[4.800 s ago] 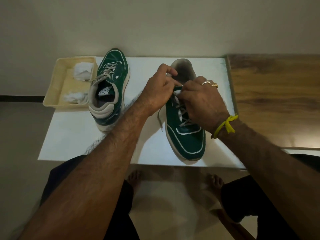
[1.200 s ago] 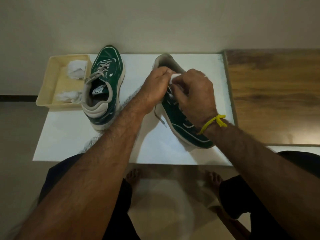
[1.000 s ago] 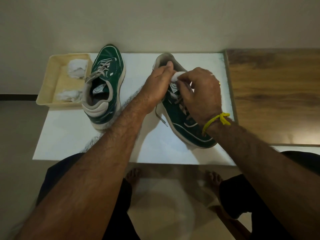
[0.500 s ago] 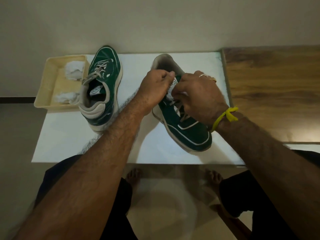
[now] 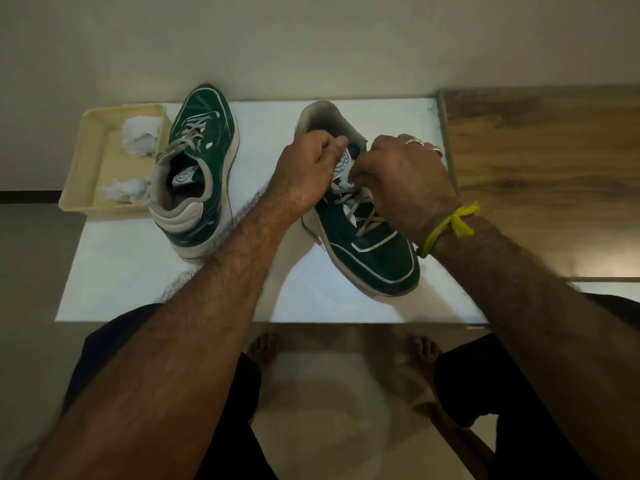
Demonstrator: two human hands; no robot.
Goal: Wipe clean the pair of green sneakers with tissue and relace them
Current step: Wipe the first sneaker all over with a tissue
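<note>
Right-side green suede sneaker (image 5: 372, 258) swings toe-toward-me on the white tabletop (image 5: 138, 271) since earlier.
Left hand (image 5: 304, 171) and right hand (image 5: 398, 178) both pinch its floppy grey laces (image 5: 356, 206); grab near the aglets.

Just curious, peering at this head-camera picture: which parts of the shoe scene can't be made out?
- Head view: lace ends of the near green suede sneaker, covered by the left hand and right hand.
- Far green sneaker's heel hides the cream plastic tray's corner.
- Tongue logos: too small.
</note>
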